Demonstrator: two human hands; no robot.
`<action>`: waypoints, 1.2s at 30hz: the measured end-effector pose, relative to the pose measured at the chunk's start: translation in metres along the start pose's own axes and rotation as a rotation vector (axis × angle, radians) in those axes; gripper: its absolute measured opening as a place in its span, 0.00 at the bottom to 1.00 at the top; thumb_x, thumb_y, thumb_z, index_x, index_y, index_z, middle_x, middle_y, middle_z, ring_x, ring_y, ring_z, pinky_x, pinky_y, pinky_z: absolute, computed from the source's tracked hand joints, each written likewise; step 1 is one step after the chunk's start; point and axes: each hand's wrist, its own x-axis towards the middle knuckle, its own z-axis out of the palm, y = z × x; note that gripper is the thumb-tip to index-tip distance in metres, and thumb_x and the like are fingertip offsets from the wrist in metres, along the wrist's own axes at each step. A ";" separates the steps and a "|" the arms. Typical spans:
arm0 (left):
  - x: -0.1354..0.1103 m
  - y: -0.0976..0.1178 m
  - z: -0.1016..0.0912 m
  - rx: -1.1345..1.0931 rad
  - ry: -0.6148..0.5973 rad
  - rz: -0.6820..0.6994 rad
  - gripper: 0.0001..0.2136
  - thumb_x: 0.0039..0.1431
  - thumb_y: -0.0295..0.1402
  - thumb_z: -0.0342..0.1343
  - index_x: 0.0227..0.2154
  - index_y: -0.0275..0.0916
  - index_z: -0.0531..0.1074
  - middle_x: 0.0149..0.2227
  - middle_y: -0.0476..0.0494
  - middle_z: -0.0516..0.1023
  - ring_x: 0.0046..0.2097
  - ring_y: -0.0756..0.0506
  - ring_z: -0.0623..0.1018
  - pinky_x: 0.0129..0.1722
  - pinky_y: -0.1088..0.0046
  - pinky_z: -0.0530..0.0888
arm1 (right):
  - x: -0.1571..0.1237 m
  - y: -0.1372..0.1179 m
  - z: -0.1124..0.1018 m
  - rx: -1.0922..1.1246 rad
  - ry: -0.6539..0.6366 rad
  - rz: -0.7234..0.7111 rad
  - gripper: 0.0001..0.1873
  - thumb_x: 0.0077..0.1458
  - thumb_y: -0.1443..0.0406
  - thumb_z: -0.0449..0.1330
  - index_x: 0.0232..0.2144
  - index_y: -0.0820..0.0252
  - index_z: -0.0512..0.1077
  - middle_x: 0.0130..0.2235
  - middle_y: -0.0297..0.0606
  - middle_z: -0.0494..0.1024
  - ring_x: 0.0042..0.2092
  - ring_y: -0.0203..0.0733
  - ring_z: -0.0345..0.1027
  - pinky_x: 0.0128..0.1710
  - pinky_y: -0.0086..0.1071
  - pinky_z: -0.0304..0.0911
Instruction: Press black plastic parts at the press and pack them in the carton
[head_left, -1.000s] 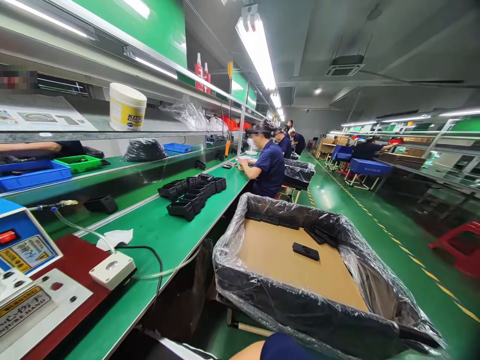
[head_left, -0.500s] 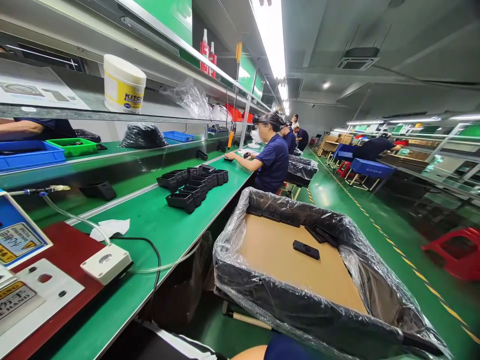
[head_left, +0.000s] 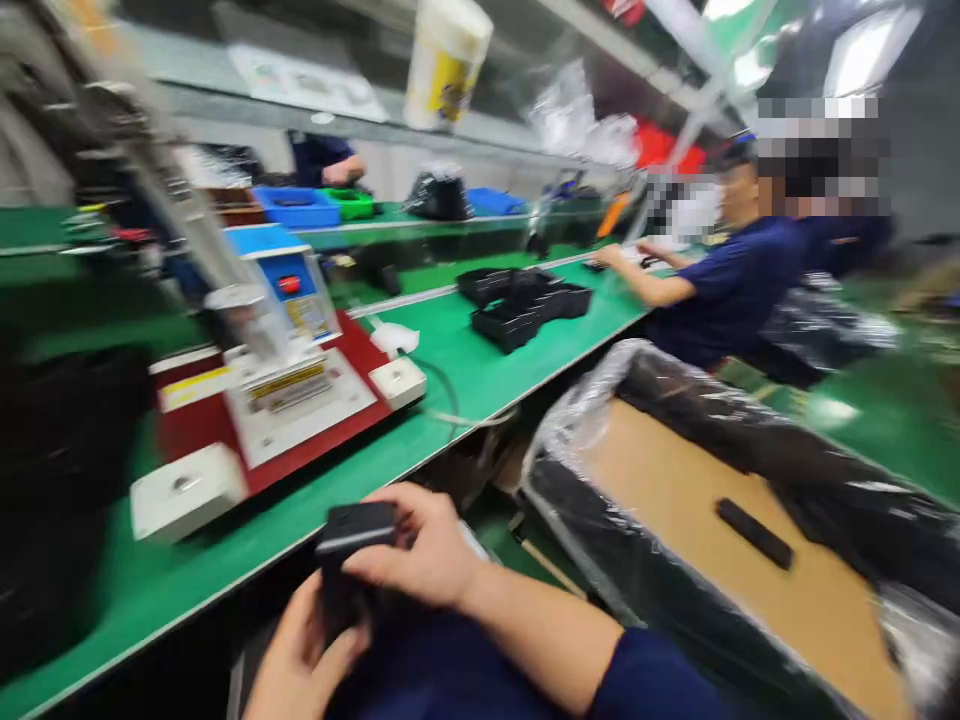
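Observation:
A black plastic housing point(head_left: 358, 530) is held between my two hands, just off the front edge of the bench. My right hand point(head_left: 427, 545) grips its upper end, thumb across the near face. Lower down, my left hand point(head_left: 311, 640) is closed round its other end. Blur hides the finer details of the part. Beyond my hands, a bench press point(head_left: 277, 385) with a dark red base and white side button boxes point(head_left: 187, 490) stands on the green bench. A group of black housings point(head_left: 517, 305) sits farther along the bench.
At my right stands a plastic-lined crate point(head_left: 637, 545) with a cardboard sheet and a black piece point(head_left: 754, 533) on it. A co-worker point(head_left: 742, 270) sits farther along. Black material point(head_left: 67, 500) lies at the left; blue bins point(head_left: 300, 207) stand on the shelf behind.
The view has swung left and down, bringing the press into fuller view. Both my hands, holding the black housing, now show; neither was visible before.

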 end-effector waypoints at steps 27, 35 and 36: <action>-0.009 -0.032 0.005 -0.333 0.115 0.019 0.27 0.49 0.44 0.65 0.48 0.39 0.63 0.46 0.38 0.76 0.47 0.40 0.77 0.48 0.63 0.74 | 0.010 0.022 -0.002 0.248 -0.506 0.176 0.34 0.46 0.64 0.72 0.55 0.56 0.66 0.43 0.38 0.74 0.44 0.39 0.68 0.45 0.32 0.64; -0.013 -0.046 -0.001 -0.067 0.330 0.108 0.23 0.50 0.38 0.64 0.47 0.41 0.61 0.46 0.42 0.72 0.46 0.43 0.75 0.46 0.67 0.73 | 0.014 0.024 -0.004 0.386 -0.469 0.237 0.38 0.43 0.64 0.73 0.56 0.54 0.66 0.38 0.34 0.72 0.34 0.34 0.66 0.30 0.24 0.64; -0.013 -0.045 -0.002 -0.022 0.329 0.102 0.23 0.50 0.38 0.65 0.46 0.41 0.62 0.45 0.42 0.72 0.45 0.44 0.76 0.45 0.67 0.73 | 0.015 0.025 -0.003 0.396 -0.456 0.241 0.38 0.43 0.64 0.73 0.56 0.54 0.66 0.38 0.34 0.72 0.32 0.33 0.65 0.29 0.23 0.64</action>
